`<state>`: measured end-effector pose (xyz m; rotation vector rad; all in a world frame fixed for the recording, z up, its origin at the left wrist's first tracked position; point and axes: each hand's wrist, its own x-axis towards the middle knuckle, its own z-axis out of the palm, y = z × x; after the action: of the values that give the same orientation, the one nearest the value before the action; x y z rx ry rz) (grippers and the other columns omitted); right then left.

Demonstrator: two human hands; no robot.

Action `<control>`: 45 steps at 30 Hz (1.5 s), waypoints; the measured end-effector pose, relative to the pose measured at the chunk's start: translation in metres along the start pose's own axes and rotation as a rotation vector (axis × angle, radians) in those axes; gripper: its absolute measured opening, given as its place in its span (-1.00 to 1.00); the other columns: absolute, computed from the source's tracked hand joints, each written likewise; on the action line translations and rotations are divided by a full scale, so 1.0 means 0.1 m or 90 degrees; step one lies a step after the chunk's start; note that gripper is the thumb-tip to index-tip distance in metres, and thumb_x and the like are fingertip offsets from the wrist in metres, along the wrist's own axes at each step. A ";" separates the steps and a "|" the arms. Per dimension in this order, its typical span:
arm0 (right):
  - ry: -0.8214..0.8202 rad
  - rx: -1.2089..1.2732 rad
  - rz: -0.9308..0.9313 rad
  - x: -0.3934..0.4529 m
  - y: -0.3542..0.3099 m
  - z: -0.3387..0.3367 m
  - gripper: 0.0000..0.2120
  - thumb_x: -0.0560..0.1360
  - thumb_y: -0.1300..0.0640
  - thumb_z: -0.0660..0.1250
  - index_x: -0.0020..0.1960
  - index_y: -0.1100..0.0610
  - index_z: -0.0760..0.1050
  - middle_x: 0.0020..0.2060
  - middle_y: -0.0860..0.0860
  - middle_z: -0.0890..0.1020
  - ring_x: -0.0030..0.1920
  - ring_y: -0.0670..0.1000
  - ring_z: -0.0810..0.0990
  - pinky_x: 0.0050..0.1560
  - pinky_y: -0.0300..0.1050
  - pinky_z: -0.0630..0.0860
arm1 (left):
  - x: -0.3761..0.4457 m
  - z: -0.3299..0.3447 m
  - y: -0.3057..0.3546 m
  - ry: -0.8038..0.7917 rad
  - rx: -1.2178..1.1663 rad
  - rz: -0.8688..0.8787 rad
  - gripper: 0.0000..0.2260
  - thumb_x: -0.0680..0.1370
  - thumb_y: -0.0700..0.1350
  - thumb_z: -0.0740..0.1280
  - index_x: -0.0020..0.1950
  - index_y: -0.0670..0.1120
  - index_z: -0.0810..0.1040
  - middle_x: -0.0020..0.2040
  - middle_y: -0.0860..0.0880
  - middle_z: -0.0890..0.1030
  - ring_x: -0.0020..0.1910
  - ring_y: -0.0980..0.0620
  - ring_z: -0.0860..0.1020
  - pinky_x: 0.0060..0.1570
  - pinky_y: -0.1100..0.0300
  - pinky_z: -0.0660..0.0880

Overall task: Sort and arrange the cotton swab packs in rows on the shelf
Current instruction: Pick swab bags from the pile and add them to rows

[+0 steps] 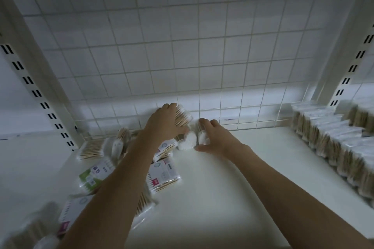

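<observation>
While both arms reach far into the shelf bay, the scene from left to right begins with a loose heap of cotton swab packs [95,174] on the left part of the white shelf [222,198]. These packs lie flat or tilted in many directions; one with a green label [89,177] lies near the left arm, and another one [92,148] lies flat near the slotted upright [34,87], its wooden sticks running left to right.

Next, the left hand [162,121] grips a pack of swabs [183,116] at the far edge of the shelf, close to the wire grid back panel [182,46]. The fingers are curled over its top, and the pack is tilted, with the sticks running from far left to near right.

Just to the right, two packs [190,140] stand side by side, their white cotton ends facing the camera, so the long axis points from near to far. The right hand [214,135] holds the right one of them, fingers curved over the top and thumb spread low toward the near side.

On the far right of the shelf, a tidy row of packs [334,147] stands upright, running from far to near along the right edge. Both forearms are bare and stretched forward, and the picture is a little blurred.
</observation>
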<state>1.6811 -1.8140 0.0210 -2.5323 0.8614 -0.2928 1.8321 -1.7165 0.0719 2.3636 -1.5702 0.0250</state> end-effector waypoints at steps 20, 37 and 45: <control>0.341 0.110 -0.001 -2.25 0.38 -1.19 -0.49 0.37 0.12 0.39 0.28 -0.14 0.39 0.12 -0.14 0.36 -0.11 -0.24 0.42 -0.11 -0.48 0.32 | -1.34 0.12 2.08 0.313 -0.509 0.047 -0.35 0.29 0.11 0.47 0.30 0.24 0.26 0.20 0.24 0.47 0.15 0.24 0.45 0.07 0.42 0.41; 0.447 0.091 0.110 -4.00 2.45 -2.32 -0.55 0.34 0.29 0.39 0.19 0.06 0.43 0.07 -0.04 0.43 -0.06 -0.27 0.38 -0.04 -0.58 0.24 | -1.65 0.81 4.57 0.311 -0.546 0.042 -0.38 0.32 -0.01 0.48 0.30 0.11 0.30 0.23 0.11 0.44 0.15 0.12 0.48 0.06 0.35 0.46; 0.505 0.076 0.092 -3.86 2.68 -2.55 -0.59 0.40 0.17 0.39 0.23 0.04 0.40 0.11 -0.04 0.40 -0.01 -0.26 0.36 -0.02 -0.58 0.24 | -1.29 0.89 4.77 0.310 -0.578 0.051 -0.38 0.36 -0.11 0.47 0.33 0.15 0.27 0.23 0.17 0.43 0.15 0.29 0.44 0.03 0.40 0.42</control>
<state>1.1535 -1.8516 0.0964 -2.2074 1.2406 -1.3071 1.3361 -1.7939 0.0779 1.4447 -1.0963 -0.0741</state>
